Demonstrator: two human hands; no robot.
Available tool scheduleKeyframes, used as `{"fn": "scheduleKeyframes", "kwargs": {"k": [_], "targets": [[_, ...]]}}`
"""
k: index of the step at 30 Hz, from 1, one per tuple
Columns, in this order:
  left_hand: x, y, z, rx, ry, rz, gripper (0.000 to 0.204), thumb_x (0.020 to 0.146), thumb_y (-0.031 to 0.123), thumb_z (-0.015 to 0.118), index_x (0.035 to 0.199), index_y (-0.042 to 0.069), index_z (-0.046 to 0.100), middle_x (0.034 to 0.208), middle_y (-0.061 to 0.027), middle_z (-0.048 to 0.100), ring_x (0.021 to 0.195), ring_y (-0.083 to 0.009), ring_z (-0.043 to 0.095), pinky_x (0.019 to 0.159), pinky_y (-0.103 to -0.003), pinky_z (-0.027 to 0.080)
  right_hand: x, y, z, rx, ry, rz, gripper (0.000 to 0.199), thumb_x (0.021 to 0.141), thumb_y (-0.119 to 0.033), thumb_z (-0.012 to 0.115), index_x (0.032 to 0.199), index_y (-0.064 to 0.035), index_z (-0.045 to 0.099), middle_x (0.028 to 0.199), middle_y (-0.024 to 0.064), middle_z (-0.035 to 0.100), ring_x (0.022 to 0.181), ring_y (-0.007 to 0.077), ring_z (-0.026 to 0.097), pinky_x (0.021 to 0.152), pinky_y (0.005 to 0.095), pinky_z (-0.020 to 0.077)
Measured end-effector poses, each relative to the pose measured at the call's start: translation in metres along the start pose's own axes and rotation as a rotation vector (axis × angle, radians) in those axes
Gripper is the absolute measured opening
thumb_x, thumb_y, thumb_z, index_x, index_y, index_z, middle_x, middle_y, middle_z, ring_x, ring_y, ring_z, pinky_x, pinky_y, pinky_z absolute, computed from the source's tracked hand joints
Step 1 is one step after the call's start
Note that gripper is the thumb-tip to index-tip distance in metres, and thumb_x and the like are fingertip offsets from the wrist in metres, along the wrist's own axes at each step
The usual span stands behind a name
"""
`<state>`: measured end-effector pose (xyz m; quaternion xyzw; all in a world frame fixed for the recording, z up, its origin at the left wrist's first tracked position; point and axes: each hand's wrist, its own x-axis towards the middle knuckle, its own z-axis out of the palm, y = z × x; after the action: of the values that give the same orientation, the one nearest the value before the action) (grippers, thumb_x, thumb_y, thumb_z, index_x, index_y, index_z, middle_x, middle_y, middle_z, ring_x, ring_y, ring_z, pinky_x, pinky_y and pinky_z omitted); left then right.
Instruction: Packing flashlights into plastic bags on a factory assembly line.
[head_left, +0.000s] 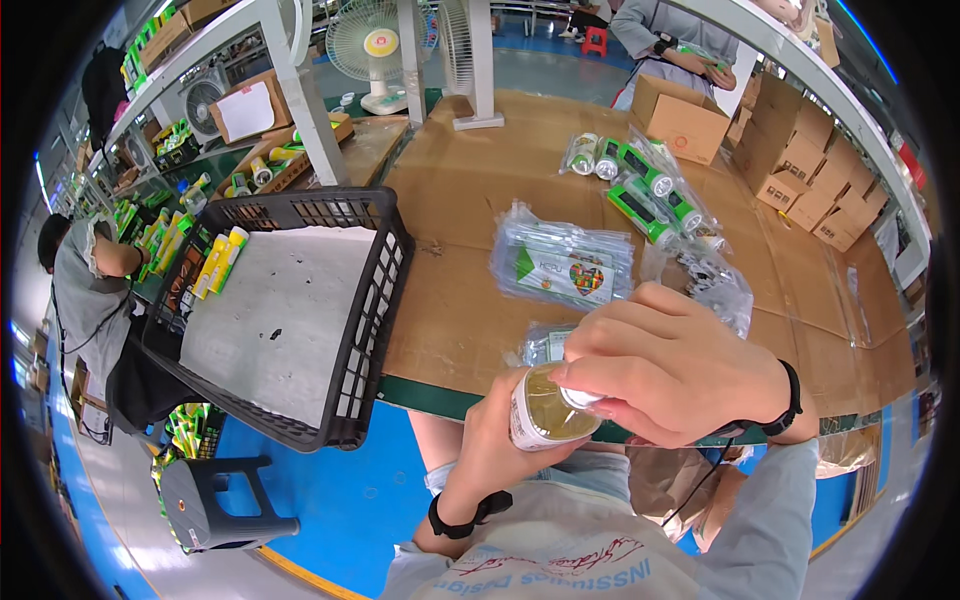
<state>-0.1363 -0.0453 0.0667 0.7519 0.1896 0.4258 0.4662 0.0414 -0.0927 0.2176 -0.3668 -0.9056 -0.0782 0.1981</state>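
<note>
Held nearest, a small white cylindrical container [545, 408] is gripped by the left hand [490, 440] and pinched at its rim by the right hand [665, 365]; it is judged light, rigid, best grasped around its body.

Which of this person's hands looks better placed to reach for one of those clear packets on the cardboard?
Probably the right hand. It lies closer to the clear packets, only its fingertips touching the top of the small bottle. The left hand is wrapped around the bottle from below, so it is busy holding it.

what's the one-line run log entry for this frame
left hand: grips small white container from below | right hand: fingers on its top end | behind: clear packets on cardboard-covered table
</note>
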Motion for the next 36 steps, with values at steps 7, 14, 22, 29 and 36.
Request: {"fn": "scheduleKeyframes", "kwargs": {"k": [7,14,22,29,36], "targets": [[-0.003,0.000,0.003,0.108,0.053,0.012,0.081,0.056,0.022,0.091,0.121,0.005,0.046,0.103,-0.0145,0.066,0.092,-0.0309,0.068,0.075,-0.038,0.055,0.013,-0.005,-0.006,-0.150,-0.008,0.130,0.047,0.072,-0.047,0.072,0.091,-0.0072,0.056,0.083,0.0033,0.057,0.071,0.0225,0.057,0.065,0.0322,0.0389],[-0.006,-0.009,0.004,0.147,0.084,0.029,0.078,0.056,0.024,0.090,0.119,0.006,0.049,0.102,-0.0141,0.065,0.090,-0.0312,0.067,0.074,-0.038,0.054,0.004,0.010,0.005,0.009,-0.027,-0.052,0.038,0.070,-0.038,0.075,0.086,-0.0093,0.057,0.073,0.0018,0.052,0.057,0.0183,0.052,0.048,0.0290,0.0371],[-0.001,0.005,-0.002,0.091,0.013,-0.020,0.080,0.058,0.026,0.090,0.123,0.006,0.048,0.105,-0.0144,0.066,0.093,-0.0302,0.067,0.078,-0.037,0.054,-0.007,0.013,0.005,-0.008,0.102,-0.136,0.033,0.072,-0.017,0.073,0.103,-0.0110,0.062,0.089,0.0049,0.058,0.072,0.0228,0.060,0.055,0.0288,0.0473],[-0.003,0.002,-0.013,-0.057,-0.199,-0.074,0.089,0.055,0.022,0.092,0.128,0.004,0.045,0.114,-0.0134,0.063,0.104,-0.0263,0.063,0.088,-0.036,0.049,-0.004,0.027,0.002,0.337,0.005,-0.206,0.037,0.076,-0.011,0.070,0.112,-0.0158,0.064,0.102,0.0059,0.058,0.084,0.0226,0.060,0.068,0.0305,0.0483],[-0.005,-0.005,-0.013,-0.491,-0.542,-0.081,0.091,0.053,0.021,0.092,0.129,0.002,0.045,0.121,-0.0112,0.058,0.110,-0.0223,0.057,0.094,-0.034,0.044,0.026,0.042,-0.013,0.913,-0.311,-0.257,0.048,0.083,-0.005,0.059,0.130,-0.0087,0.052,0.096,0.0100,0.063,0.086,0.0289,0.060,0.070,0.0337,0.0474]]}}
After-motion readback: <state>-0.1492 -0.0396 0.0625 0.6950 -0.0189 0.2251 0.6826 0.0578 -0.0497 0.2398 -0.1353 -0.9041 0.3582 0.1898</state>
